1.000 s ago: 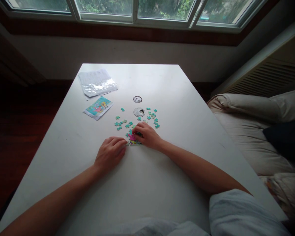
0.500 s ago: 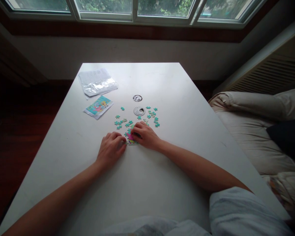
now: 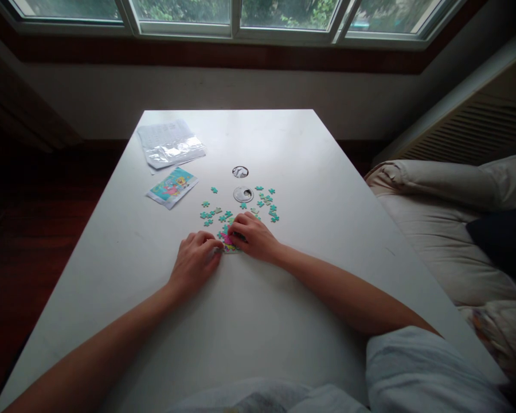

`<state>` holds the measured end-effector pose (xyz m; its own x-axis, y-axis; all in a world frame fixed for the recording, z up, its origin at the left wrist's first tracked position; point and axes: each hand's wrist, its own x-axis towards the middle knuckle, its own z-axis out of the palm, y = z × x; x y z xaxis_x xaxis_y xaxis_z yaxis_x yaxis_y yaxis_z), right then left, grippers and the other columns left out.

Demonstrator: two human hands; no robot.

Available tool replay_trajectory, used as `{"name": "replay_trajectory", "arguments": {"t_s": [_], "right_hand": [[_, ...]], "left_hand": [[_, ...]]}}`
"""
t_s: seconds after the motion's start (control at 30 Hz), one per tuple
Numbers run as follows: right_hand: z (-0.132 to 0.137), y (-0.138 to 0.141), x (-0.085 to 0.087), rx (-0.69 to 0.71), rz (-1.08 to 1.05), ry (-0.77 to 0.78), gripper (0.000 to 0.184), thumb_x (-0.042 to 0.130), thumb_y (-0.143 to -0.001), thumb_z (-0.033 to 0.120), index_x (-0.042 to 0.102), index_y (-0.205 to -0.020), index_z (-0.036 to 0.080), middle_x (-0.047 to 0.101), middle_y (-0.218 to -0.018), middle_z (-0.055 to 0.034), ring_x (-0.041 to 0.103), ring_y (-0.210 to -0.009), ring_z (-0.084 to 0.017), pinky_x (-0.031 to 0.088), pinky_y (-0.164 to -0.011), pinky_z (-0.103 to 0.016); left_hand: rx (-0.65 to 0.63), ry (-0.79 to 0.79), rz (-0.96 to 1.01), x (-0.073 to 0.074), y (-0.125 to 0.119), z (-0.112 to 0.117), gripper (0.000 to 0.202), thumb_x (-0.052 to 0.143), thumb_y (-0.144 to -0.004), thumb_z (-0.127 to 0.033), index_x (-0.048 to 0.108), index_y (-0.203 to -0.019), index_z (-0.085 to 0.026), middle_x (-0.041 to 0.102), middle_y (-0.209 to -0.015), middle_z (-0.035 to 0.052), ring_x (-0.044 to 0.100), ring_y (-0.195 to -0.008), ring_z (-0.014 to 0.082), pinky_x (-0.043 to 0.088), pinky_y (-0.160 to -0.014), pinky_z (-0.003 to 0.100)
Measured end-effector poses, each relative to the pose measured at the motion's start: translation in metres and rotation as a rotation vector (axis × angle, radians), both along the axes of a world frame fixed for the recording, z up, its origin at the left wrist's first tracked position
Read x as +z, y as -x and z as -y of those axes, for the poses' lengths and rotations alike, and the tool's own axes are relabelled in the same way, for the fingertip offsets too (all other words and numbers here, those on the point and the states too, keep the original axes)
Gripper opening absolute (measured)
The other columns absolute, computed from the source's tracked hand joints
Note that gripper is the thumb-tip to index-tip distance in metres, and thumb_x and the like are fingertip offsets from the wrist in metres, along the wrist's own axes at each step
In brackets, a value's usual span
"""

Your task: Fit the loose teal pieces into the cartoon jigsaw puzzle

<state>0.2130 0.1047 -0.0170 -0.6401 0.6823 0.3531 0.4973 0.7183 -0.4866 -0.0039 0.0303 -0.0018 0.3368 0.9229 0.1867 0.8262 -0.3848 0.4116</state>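
The partly joined puzzle (image 3: pixel 229 248) lies on the white bench (image 3: pixel 258 321), the left hand (image 3: pixel 196 255) at its left edge and the right hand (image 3: pixel 254 236) over its right side, blocking much of it; I cannot tell whether either grips a piece. Beyond the puzzle are loose pieces (image 3: pixel 243 206) and a round disc (image 3: pixel 241 195); farther beyond its left side, a picture sheet (image 3: pixel 172 186) and plastic-covered papers (image 3: pixel 172 143).

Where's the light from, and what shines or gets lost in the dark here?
In the head view, daylight comes through the window, glare streaks the clear plastic packet, and the floor falls into deep shade; same view, puzzle pieces by the right hand are too small and dim to make out clearly.
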Motion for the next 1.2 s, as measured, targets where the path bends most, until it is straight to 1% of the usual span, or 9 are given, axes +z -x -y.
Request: {"name": "replay_trajectory", "arguments": {"t_s": [0.17,0.27,0.33,0.43,0.7,0.87,1.0,1.2], "right_hand": [[-0.0004,0.0005,-0.0014,0.001,-0.002,-0.007,0.008,0.061,-0.096,0.026,0.066,-0.092,0.022,0.059,-0.094,-0.0061,0.047,-0.094,-0.021,0.042,-0.087,-0.035],[-0.0002,0.0007,-0.0019,-0.001,-0.002,-0.011,0.007,0.062,-0.095,0.025,0.066,-0.092,0.021,0.059,-0.094,-0.0059,0.047,-0.094,-0.021,0.042,-0.087,-0.035],[-0.0001,0.0007,-0.002,-0.003,0.0,-0.014,0.007,0.061,-0.095,0.026,0.066,-0.092,0.021,0.059,-0.094,-0.0058,0.047,-0.094,-0.021,0.042,-0.088,-0.035],[-0.0003,0.0003,-0.0017,-0.002,0.0,-0.012,0.008,0.061,-0.095,0.026,0.066,-0.092,0.021,0.059,-0.094,-0.0059,0.047,-0.094,-0.021,0.042,-0.087,-0.035],[-0.0008,-0.0005,-0.0015,0.008,-0.005,-0.013,0.008,0.061,-0.095,0.027,0.067,-0.093,0.021,0.059,-0.094,-0.0061,0.047,-0.094,-0.021,0.042,-0.088,-0.035],[-0.0007,-0.0006,-0.0022,0.011,-0.004,-0.007,0.009,0.06,-0.096,0.026,0.066,-0.093,0.021,0.059,-0.095,-0.0063,0.047,-0.094,-0.021,0.042,-0.087,-0.035],[-0.0009,-0.0009,-0.0019,0.009,-0.004,-0.001,0.009,0.06,-0.096,0.026,0.066,-0.093,0.021,0.059,-0.095,-0.0062,0.048,-0.094,-0.021,0.042,-0.087,-0.035],[-0.0006,-0.0009,-0.0005,0.01,-0.024,0.017,0.008,0.061,-0.095,0.026,0.066,-0.092,0.021,0.06,-0.094,-0.0057,0.048,-0.094,-0.021,0.042,-0.087,-0.034]], "left_hand": [[-0.011,0.004,0.019,-0.0009,-0.002,0.0006,0.02,0.062,-0.092,-0.023,0.069,-0.11,-0.029,0.063,-0.115,0.0036,0.056,-0.109,0.0248,0.043,-0.095,0.042],[-0.011,-0.002,0.014,-0.0017,-0.0033,0.0016,0.017,0.061,-0.094,-0.023,0.069,-0.108,-0.029,0.063,-0.115,0.003,0.056,-0.109,0.0244,0.042,-0.096,0.042],[0.005,-0.003,0.006,-0.0022,-0.0036,0.0018,0.016,0.062,-0.094,-0.024,0.069,-0.107,-0.028,0.063,-0.115,0.0029,0.056,-0.109,0.0245,0.042,-0.095,0.042],[0.04,-0.008,-0.012,-0.0026,-0.0033,0.0016,0.02,0.065,-0.092,-0.026,0.068,-0.112,-0.028,0.063,-0.114,0.0033,0.055,-0.108,0.0256,0.043,-0.093,0.043],[0.038,0.014,-0.006,0.0002,-0.0028,0.0012,0.011,0.064,-0.093,-0.028,0.069,-0.102,-0.029,0.064,-0.112,0.0025,0.056,-0.106,0.0247,0.042,-0.092,0.042],[0.058,0.009,-0.015,0.0007,-0.0015,0.0005,0.019,0.065,-0.091,-0.028,0.068,-0.11,-0.028,0.064,-0.113,0.0036,0.056,-0.106,0.0255,0.043,-0.092,0.043],[0.052,-0.002,-0.015,0.001,-0.0007,0.0,0.014,0.063,-0.093,-0.028,0.068,-0.106,-0.029,0.064,-0.112,0.003,0.056,-0.105,0.0251,0.043,-0.091,0.042],[0.074,-0.014,-0.04,-0.0013,0.0011,-0.0022,0.023,0.063,-0.093,-0.03,0.064,-0.116,-0.027,0.063,-0.112,0.0042,0.056,-0.103,0.0259,0.044,-0.09,0.042]]}}
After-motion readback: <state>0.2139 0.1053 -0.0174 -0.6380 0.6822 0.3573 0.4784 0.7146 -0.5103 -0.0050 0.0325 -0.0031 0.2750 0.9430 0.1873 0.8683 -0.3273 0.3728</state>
